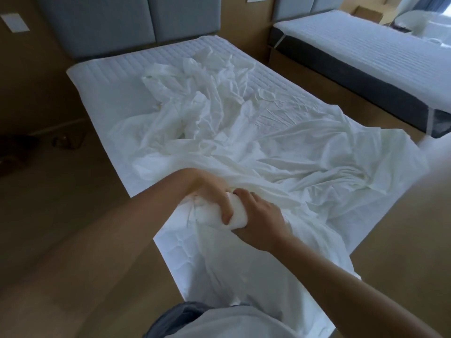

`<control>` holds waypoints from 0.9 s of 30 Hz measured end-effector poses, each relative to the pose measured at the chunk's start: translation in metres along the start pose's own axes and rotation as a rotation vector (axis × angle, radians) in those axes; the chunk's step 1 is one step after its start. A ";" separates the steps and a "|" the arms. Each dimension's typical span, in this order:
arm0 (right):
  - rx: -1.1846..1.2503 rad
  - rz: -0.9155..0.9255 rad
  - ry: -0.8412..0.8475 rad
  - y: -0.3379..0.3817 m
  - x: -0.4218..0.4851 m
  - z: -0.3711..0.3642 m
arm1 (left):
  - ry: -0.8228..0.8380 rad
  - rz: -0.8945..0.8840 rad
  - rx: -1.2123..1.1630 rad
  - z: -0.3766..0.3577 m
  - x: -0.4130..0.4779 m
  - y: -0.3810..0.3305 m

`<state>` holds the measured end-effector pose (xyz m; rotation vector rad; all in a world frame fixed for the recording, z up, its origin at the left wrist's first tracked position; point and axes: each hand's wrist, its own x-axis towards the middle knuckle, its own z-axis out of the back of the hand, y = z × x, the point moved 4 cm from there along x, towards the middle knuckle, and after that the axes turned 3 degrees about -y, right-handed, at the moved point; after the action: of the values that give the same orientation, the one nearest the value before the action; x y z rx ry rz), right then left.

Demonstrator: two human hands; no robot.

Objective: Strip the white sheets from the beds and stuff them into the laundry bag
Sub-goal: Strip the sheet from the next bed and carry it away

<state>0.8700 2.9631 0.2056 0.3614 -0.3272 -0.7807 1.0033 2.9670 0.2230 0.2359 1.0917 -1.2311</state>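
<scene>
A crumpled white sheet (256,147) lies loose over the near bed, whose quilted mattress (109,79) is bare toward the headboard. At the foot of the bed, my left hand (212,191) and my right hand (258,220) both grip one bunched fold of the sheet, fingers curled round it. The sheet's lower edge hangs down from my hands toward my body. No laundry bag is in view.
A second bed (366,45) with a bare white mattress stands at the right, across a narrow floor gap. Grey padded headboards (122,23) back both beds. Brown floor runs along the left side, with dark items (61,141) on it by the wall.
</scene>
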 end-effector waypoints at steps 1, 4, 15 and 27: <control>0.082 -0.130 0.110 -0.005 0.002 -0.002 | -0.074 -0.032 0.147 -0.002 0.001 0.000; 0.580 -0.501 0.327 -0.027 0.003 -0.007 | -0.444 -0.124 0.658 -0.030 -0.003 -0.004; -0.316 0.101 0.433 -0.005 -0.006 -0.004 | -0.290 -0.052 0.188 -0.025 0.012 0.026; 0.891 -0.635 0.426 -0.016 -0.018 -0.029 | -0.560 -0.152 0.703 -0.053 -0.007 0.020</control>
<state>0.8602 2.9713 0.1699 1.4999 -0.1331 -1.1184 0.9917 3.0147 0.1940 0.3157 0.1709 -1.6596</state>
